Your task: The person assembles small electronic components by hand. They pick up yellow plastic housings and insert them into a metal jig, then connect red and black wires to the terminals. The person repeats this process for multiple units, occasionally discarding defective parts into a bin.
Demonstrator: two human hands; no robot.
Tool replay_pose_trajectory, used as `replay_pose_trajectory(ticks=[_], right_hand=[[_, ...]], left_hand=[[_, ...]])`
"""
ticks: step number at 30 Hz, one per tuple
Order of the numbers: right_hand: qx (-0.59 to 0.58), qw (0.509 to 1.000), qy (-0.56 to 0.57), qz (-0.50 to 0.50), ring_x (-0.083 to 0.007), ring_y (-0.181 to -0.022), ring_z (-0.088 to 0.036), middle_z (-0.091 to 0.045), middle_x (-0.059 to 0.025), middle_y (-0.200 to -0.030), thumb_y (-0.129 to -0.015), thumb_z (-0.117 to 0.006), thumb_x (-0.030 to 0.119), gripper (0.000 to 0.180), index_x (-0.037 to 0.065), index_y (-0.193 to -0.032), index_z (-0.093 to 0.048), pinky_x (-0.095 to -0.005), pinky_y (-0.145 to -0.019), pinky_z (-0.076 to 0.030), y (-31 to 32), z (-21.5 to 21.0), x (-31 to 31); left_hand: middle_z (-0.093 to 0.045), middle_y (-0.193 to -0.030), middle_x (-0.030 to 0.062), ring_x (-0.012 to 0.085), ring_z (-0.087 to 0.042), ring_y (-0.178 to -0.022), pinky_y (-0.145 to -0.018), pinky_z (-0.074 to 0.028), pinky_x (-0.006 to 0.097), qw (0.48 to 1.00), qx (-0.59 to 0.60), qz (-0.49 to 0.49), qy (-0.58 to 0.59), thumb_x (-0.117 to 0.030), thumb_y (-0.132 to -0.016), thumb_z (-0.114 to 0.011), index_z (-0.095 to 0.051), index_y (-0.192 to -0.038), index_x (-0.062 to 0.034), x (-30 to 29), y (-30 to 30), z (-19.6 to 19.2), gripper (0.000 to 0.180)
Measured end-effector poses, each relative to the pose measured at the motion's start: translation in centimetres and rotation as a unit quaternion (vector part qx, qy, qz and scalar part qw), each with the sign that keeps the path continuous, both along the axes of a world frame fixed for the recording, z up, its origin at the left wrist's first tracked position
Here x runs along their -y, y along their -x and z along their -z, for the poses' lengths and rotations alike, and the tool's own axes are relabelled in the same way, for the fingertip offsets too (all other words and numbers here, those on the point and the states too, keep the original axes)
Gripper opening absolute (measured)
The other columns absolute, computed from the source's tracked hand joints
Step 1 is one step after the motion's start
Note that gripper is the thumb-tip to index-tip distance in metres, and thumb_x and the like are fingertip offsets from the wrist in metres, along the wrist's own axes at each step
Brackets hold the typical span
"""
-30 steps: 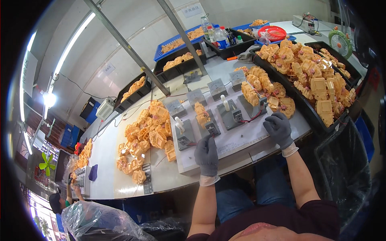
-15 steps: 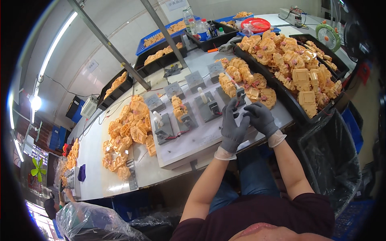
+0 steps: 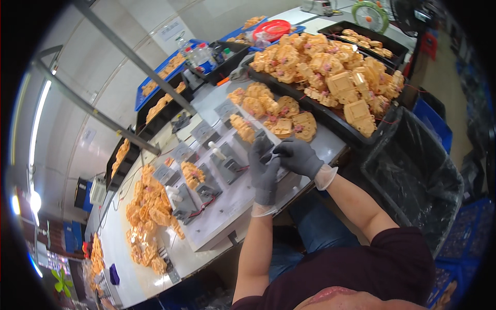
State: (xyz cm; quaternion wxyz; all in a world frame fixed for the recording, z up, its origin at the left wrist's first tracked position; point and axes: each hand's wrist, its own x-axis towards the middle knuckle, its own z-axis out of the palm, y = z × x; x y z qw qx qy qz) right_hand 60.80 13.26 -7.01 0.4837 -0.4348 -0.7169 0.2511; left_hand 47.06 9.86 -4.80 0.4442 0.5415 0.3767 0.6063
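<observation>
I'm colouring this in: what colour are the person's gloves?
The gloves are dark grey; the head view shows them best.

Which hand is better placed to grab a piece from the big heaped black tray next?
Probably the right hand: it's nearer the black tray, while the left hand is farther from it.

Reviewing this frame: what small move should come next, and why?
Probably bring the left hand forward to the upright tan part: the part stands just beyond it, and this hand looks nearer to it than the right hand. The hands are close together; whether they hold anything small between them is unclear.
</observation>
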Motion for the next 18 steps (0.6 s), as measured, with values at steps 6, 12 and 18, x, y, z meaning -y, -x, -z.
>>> replay_pose_trajectory(ticks=[6,12,18], right_hand=[[-0.141,0.988,-0.058,0.038,-0.014,-0.07,-0.062,-0.065,-0.0088,-0.077,-0.079,-0.068,0.018,0.018,0.003,-0.09,-0.068,-0.0258,-0.064,-0.049,0.3,-5.6,-2.4],[0.228,0.961,0.136,-0.083,-0.0354,-0.105,-0.059,-0.062,-0.0212,-0.112,-0.072,-0.066,0.049,0.084,0.012,-0.14,-0.032,-0.041,-0.091,-0.045,3.0,-11.4,-6.1],[0.328,0.936,0.102,-0.074,-0.0358,-0.095,-0.063,-0.064,-0.0195,-0.103,-0.062,-0.071,0.027,0.073,0.006,-0.127,-0.046,-0.0432,-0.08,-0.05,6.3,-10.7,-8.5]], left_hand=[[-0.049,-0.127,0.0097,0.0198,-0.05,-0.112,-0.091,-0.042,0.031,0.998,0.065,0.003,0.026,0.001,-0.073,-0.05,-0.041,-0.135,-0.0001,0.0,0.8,0.5,0.063],[-0.058,-0.107,0.007,0.0149,-0.053,-0.091,-0.081,-0.045,0.027,0.986,0.14,0.073,0.057,0.005,-0.066,-0.047,-0.047,-0.13,-0.0007,0.5,0.4,-0.3,0.064],[-0.057,-0.098,0.0065,0.015,-0.053,-0.087,-0.08,-0.045,0.027,0.985,0.131,0.085,0.071,0.004,-0.064,-0.047,-0.048,-0.128,0.0005,0.2,0.1,-0.2,0.065]])
